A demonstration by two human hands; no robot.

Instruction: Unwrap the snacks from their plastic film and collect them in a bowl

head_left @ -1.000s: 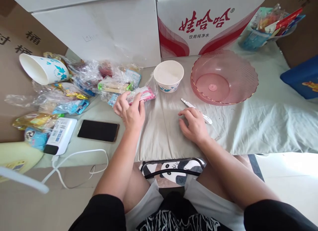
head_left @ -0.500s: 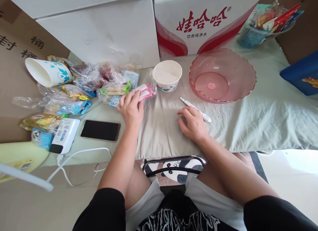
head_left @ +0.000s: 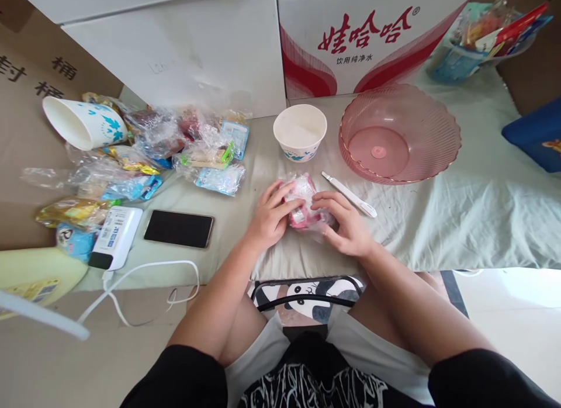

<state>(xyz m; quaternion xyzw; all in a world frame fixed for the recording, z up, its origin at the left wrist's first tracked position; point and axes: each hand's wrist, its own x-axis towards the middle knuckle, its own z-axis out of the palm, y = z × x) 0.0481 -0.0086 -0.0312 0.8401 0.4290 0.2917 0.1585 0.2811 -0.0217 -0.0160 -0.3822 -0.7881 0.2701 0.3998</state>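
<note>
Between my hands, on the cloth near the table's front edge, lies a pink and white packet (head_left: 303,189) in clear plastic wrap. My left hand (head_left: 268,216) grips its left side, fingers laid over the top. On the right, my right hand (head_left: 349,225) holds the loose end of the wrap and touches the packet with its fingers. A slim white tool like a craft knife (head_left: 350,195) rests just beyond my right hand. Behind the packet stands a white paper bowl (head_left: 300,146) with blue leaf prints. The packet's underside is hidden.
A pink ribbed bowl (head_left: 432,130) stands at the right. Several wrapped snacks (head_left: 193,142) and a tipped paper cup (head_left: 85,123) are heaped at the left. Nearer are a phone (head_left: 179,228) and a white power bank (head_left: 115,237) with a cable. White cartons (head_left: 175,57) close off the back.
My left hand has brought the pink packet from the heap's edge toward me and to the right. My right hand has closed on its right side. A blue snack packet now shows where it was.
</note>
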